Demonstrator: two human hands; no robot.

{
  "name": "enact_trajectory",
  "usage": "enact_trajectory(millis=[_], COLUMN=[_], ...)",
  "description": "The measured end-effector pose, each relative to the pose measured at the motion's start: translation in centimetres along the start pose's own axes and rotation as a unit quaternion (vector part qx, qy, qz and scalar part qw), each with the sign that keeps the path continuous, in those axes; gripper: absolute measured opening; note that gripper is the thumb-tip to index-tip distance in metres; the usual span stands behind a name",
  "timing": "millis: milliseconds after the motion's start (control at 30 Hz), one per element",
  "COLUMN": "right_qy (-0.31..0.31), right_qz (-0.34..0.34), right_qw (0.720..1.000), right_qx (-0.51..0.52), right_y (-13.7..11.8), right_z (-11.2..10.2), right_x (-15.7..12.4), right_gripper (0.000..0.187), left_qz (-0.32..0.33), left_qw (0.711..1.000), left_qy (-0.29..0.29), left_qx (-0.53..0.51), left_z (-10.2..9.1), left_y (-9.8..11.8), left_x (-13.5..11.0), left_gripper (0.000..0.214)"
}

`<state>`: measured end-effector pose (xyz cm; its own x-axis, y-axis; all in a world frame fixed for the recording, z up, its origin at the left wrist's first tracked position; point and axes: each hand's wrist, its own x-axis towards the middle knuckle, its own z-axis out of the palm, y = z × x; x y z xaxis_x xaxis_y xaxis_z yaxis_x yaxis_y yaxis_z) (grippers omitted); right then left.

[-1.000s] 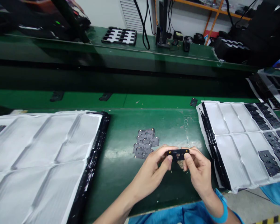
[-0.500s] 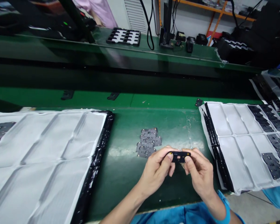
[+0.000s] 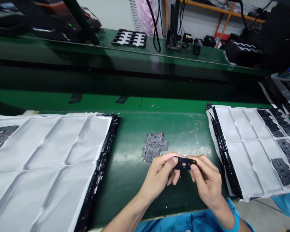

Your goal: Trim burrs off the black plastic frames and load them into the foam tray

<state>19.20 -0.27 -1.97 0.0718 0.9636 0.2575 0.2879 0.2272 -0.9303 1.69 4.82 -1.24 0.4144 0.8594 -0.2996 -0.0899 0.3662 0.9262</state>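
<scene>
A small flat black plastic part [image 3: 184, 163] with cut-out holes is held up between my two hands, above the green workbench [image 3: 135, 190]. My left hand [image 3: 160, 172] pinches its left end between thumb and fingers. Its right end is gripped by the thumb and forefinger of my right hand [image 3: 206, 175]. Just beyond my left hand lies a loose pile of similar dark parts [image 3: 155, 145], several of them overlapping. The fingers partly cover both ends of the held part.
White-lined compartment trays stand on either side: the left tray [image 3: 48, 145] and the right tray [image 3: 246, 122], both with dark parts in some compartments. Past the bench edge, dark parts [image 3: 75, 98] lie on a moving green belt [image 3: 99, 103]. A black-and-white tray [image 3: 130, 38] rests on the far ledge.
The held part has tilted slightly, its right end lower. The dark parts on the belt have shifted right. A person in pink across the line has moved right.
</scene>
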Motion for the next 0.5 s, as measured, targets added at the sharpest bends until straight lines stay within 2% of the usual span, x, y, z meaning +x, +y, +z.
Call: enact_trajectory(millis=[100, 200, 400, 500], right_qy=[0.003, 0.019, 0.024, 0.039], right_qz=[0.030, 0.077, 0.109, 0.101], right_qw=[0.999, 0.993, 0.988, 0.990], right_qx=[0.037, 0.086, 0.105, 0.095], right_y=[0.0, 0.1, 0.3, 0.2], right_z=[0.0, -0.1, 0.0, 0.1], right_x=[0.4, 0.8, 0.9, 0.9], right_gripper=[0.026, 0.025, 0.028, 0.025], left_qz=[-0.010, 0.007, 0.008, 0.010], left_qw=[0.999, 0.999, 0.991, 0.982], left_qy=[0.001, -0.028, -0.063, -0.082], left_qx=[-0.033, -0.021, 0.117, 0.172], left_z=[0.5, 0.8, 0.0, -0.8], left_y=[0.0, 0.3, 1.5, 2.0], left_x=[-0.2, -0.5, -1.1, -1.0], left_gripper=[0.040, 0.033, 0.014, 0.015])
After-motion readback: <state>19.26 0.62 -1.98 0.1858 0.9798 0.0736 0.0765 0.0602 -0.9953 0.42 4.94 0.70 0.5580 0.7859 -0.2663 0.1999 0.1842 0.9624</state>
